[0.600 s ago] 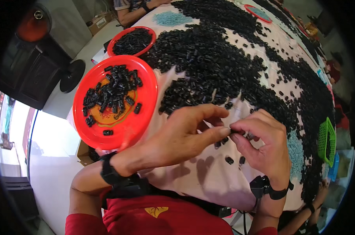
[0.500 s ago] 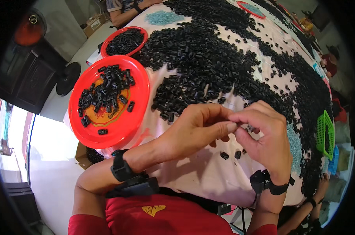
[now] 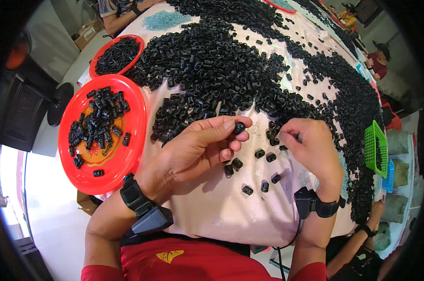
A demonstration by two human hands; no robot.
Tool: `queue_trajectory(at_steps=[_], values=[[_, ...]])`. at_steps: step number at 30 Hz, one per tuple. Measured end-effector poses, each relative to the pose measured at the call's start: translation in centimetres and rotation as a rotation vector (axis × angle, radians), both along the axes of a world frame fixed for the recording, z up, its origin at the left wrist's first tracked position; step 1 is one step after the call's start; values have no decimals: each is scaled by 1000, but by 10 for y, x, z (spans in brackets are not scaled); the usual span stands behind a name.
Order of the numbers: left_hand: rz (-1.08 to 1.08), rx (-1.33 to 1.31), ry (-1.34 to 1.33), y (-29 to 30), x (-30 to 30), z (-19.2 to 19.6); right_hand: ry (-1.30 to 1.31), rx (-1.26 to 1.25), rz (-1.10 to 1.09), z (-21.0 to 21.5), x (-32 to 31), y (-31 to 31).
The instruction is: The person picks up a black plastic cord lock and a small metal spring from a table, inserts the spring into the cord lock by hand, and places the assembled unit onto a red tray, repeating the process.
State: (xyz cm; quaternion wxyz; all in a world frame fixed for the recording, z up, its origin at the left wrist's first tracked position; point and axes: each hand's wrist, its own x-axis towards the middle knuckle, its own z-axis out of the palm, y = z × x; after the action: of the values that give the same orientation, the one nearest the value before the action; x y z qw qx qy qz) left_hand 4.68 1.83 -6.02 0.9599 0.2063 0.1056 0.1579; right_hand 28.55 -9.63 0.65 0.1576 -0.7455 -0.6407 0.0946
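Note:
My left hand (image 3: 200, 150) pinches one small black plastic part (image 3: 239, 127) between thumb and fingertips above the table. My right hand (image 3: 312, 150) hovers a little to the right, its fingers curled near a few loose black parts (image 3: 266, 156) on the pale tablecloth (image 3: 212, 206); I cannot see anything in it. A huge heap of the same black parts (image 3: 221, 70) lies just beyond both hands. A red round tray (image 3: 130, 140) holding several black parts sits to the left of my left hand.
A second red tray (image 3: 95, 58) full of black parts lies farther back left. A green basket (image 3: 376, 147) and a blue one (image 3: 390, 175) stand at the right table edge. Other people sit around the table's far and right sides. A black fan stand (image 3: 57, 103) is on the floor left.
My hands were together, working on one part. They have separated: the left hand now holds the black part alone and the right hand has drawn off to the right.

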Motion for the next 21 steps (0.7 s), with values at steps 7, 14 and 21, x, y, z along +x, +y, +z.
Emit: queue_trajectory(at_steps=[7,14,21], values=[[-14,-41,96,3,-1,-3,78,19,34,-15,-5,10],[102,-4,37,12,-5,3,-13,185,29,-23,-7,16],[87,28,94,7,-4,1,-148,147,-12,-27,-3,15]])
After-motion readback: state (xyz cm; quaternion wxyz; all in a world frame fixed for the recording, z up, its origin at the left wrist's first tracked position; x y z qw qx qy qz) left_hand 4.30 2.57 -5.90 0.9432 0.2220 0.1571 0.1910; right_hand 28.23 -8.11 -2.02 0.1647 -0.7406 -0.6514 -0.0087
